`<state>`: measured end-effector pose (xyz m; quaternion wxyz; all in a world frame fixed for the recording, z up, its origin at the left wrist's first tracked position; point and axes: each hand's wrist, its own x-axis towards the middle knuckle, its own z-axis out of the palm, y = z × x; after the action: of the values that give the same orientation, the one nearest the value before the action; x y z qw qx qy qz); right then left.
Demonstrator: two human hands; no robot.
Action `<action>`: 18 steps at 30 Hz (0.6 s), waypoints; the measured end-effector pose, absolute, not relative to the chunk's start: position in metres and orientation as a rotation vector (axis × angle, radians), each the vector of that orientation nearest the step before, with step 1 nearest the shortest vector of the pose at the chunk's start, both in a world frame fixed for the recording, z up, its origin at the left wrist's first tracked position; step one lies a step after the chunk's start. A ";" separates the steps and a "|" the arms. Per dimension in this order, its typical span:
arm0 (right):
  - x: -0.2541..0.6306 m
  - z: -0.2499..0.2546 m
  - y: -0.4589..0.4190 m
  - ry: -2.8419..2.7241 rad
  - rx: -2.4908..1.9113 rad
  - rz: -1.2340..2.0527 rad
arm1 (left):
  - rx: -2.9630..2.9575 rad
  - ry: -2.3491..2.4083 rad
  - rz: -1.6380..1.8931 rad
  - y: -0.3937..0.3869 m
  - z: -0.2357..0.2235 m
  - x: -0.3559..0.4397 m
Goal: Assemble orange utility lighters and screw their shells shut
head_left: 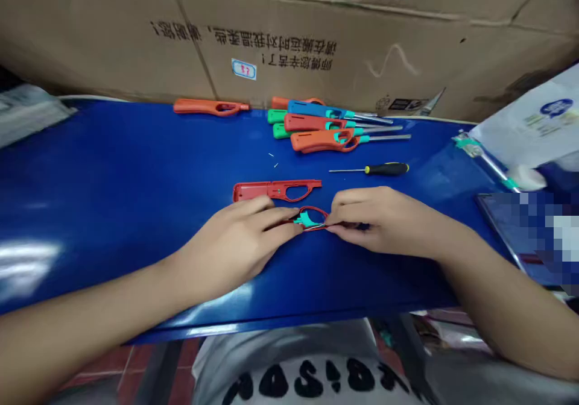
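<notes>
An open lighter (313, 228), a thin-walled shell of red plastic, lies between the two hands over the near part of the table, its oval loop showing. A smooth teal trigger (304, 219) and a thin, pale wire-like strand sit inside it. The left hand (246, 233) is curled over the handle end, holding it; its thumb is hidden, as is most of that end. The right hand (384, 218) pinches the narrow end between thumb and fingers, and exactly what the tips grip is hard to make out.

Just beyond lies a matching red half-shell (257, 190), hollow and ribbed, its near edge partly behind the left hand's fingers. Farther back are a screwdriver (386, 169) with a ridged black-and-yellow handle, two tiny white slivers, and a pile of lighters (319, 141) with glossy plastic bodies and metal tubes; the lowest ones are mostly covered. An orange lighter body (199, 106) lies apart to the left.

The table (136, 176) is shiny blue. Creased brown cardboard (113, 43) rises behind it, cut off above. At the right edge, a flat dark object is blurred into blocks.
</notes>
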<state>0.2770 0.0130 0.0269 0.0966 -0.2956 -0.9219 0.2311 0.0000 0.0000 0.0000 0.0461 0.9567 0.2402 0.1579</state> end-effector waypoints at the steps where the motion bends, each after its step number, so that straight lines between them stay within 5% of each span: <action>1: 0.277 0.026 0.013 -2.729 -0.865 0.682 | 2.924 0.727 0.502 0.000 -0.001 0.000; 18: 0.276 0.025 0.012 -2.724 -0.860 0.692 | 2.951 0.701 0.567 0.002 -0.004 0.000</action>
<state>0.2764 0.0118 0.0249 0.1010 -0.2909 -0.9221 0.2344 -0.0004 0.0021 -0.0041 0.0280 0.9560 0.2272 0.1837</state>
